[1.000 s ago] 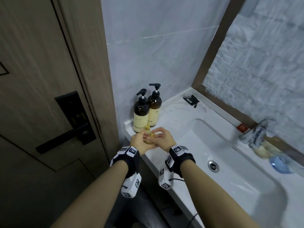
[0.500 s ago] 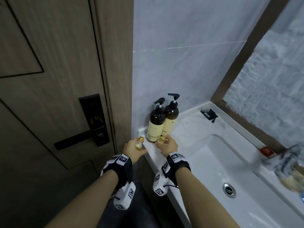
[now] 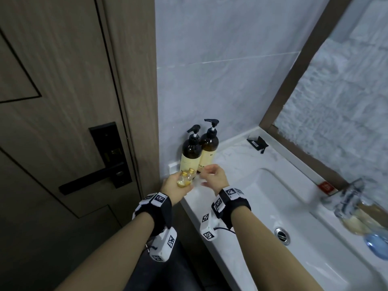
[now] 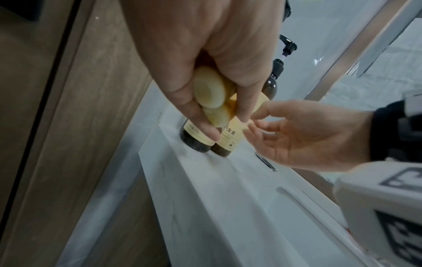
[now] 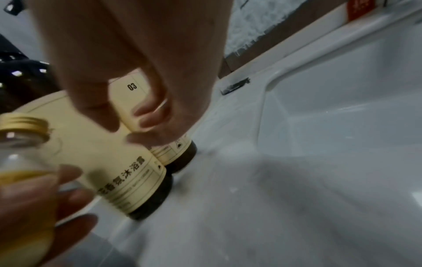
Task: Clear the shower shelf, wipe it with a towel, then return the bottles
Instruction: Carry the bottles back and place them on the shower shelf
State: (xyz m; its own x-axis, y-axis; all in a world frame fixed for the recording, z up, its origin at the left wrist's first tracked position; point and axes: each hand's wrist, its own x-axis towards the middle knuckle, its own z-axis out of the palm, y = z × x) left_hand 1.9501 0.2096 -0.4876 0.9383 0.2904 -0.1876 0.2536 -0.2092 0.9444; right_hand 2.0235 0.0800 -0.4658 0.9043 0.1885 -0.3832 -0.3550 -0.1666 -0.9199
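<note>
Two small clear bottles (image 3: 185, 177) with gold caps and yellow liquid are gripped together in my left hand (image 3: 175, 186); the left wrist view shows their round bottoms (image 4: 209, 90) between my fingers (image 4: 180, 101). My right hand (image 3: 214, 178) hovers just right of them, fingers loosely spread and holding nothing (image 4: 297, 133). Behind both hands, two brown pump bottles (image 3: 191, 152) with cream labels stand upright against the wall on the white marble ledge (image 3: 237, 162). In the right wrist view one small bottle (image 5: 20, 144) shows at the left, in front of the pump bottles (image 5: 109, 153).
A white sink basin (image 3: 294, 206) with a drain (image 3: 282, 233) lies to the right, with a chrome faucet (image 3: 346, 198) beyond it. A black clip (image 3: 257, 143) sits at the ledge's back. A wooden door with a black handle (image 3: 94, 177) stands to the left.
Half a second ago each hand held one small bottle. Now both bottles are in my left hand and my right hand has let go and drawn slightly away.
</note>
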